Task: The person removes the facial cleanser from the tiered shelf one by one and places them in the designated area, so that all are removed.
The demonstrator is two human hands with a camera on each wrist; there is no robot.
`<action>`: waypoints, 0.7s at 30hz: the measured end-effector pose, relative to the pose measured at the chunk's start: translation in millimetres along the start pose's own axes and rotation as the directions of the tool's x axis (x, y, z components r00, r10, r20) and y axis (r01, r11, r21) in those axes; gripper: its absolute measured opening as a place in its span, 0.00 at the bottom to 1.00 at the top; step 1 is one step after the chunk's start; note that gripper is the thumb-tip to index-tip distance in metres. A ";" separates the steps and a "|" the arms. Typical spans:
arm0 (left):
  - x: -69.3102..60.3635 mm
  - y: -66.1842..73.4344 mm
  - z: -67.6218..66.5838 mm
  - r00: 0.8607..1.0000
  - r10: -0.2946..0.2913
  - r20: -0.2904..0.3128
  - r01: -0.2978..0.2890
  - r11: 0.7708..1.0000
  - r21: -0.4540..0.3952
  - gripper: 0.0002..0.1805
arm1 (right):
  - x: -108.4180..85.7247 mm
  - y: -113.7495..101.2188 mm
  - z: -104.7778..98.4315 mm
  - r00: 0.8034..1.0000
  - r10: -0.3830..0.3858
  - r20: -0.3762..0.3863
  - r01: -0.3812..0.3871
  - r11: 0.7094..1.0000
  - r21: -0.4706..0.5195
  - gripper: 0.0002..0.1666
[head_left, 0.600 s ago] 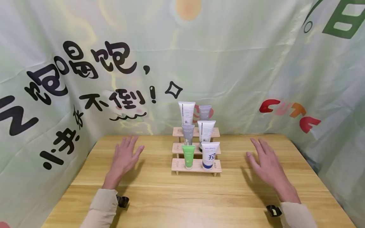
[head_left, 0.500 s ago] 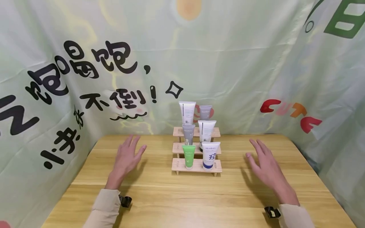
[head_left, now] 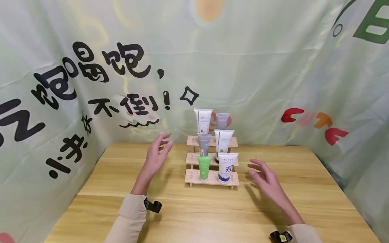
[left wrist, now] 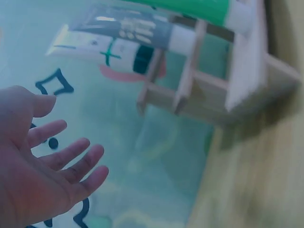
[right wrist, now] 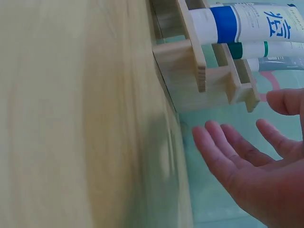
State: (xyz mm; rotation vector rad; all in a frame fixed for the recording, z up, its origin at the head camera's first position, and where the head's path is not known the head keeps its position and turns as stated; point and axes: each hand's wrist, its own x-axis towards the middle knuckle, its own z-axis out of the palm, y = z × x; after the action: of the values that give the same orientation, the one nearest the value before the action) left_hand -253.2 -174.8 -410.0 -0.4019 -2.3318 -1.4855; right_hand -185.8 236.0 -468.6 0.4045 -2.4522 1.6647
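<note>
A three-tier wooden rack point(head_left: 190, 175) holds several upright squeeze tubes. Its lowest tier carries a green tube point(head_left: 204, 168) and a white tube with a blue band point(head_left: 226, 167). On the middle tier are a grey tube point(head_left: 204, 144) and a white tube point(head_left: 223, 143). Another white tube point(head_left: 203, 121) and a second grey tube point(head_left: 223, 120) occupy the top. My left hand point(head_left: 155, 157) hovers left of the rack, fingers relaxed. To its right, my right hand point(head_left: 266, 179) is held with fingers loosely bent. Both wrist views show nothing held and a gap before the rack.
The rack stands on a wooden table point(head_left: 212, 209) near its back edge. A pale printed curtain point(head_left: 249, 81) hangs behind the table and along both sides. A small black device point(head_left: 153, 206) is strapped at my left wrist, another point(head_left: 281, 237) at my right.
Both hands have moved inward toward the rack, the left one rightward and the right one leftward. Their fingers are more bent than before. The head view has shifted slightly; the tubes stay in place.
</note>
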 end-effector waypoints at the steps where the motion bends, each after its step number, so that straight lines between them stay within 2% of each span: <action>1: 3.5 4.7 2.3 1.000 -0.012 0.006 0.012 0.998 -0.053 0.22 | -0.2 0.4 2.1 0.999 0.031 0.014 -0.031 0.997 0.064 0.26; 2: 7.0 9.4 4.5 1.000 -0.025 0.013 0.026 0.994 -0.107 0.22 | -0.3 0.5 4.2 0.998 0.058 0.027 -0.061 0.991 0.118 0.26; 5: 17.1 22.1 11.5 0.999 -0.040 0.031 0.046 0.973 -0.225 0.22 | -0.9 1.7 10.3 0.993 0.102 0.055 -0.111 0.974 0.199 0.27; 11: 38.4 37.0 28.0 0.997 -0.004 0.072 0.026 0.952 -0.305 0.24 | -1.7 5.5 21.1 0.984 0.154 0.092 -0.173 0.945 0.276 0.28; 16: 54.9 39.9 39.1 0.993 0.012 0.121 0.036 0.923 -0.383 0.26 | -1.8 7.1 31.3 0.977 0.190 0.093 -0.210 0.926 0.313 0.28; 19: 60.6 38.3 47.0 0.987 0.001 0.158 0.069 0.895 -0.440 0.27 | -2.9 8.1 35.3 0.970 0.218 0.105 -0.241 0.914 0.328 0.30; 21: 62.1 37.6 51.8 0.984 -0.011 0.176 0.091 0.886 -0.454 0.26 | -4.3 8.1 36.7 0.965 0.235 0.116 -0.260 0.905 0.337 0.32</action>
State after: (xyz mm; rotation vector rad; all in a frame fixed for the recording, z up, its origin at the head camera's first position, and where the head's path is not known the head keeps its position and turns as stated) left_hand -300.5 -109.0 -372.9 -0.6101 -2.0993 -2.1126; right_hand -183.2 205.3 -490.6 0.1991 -2.3341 2.2436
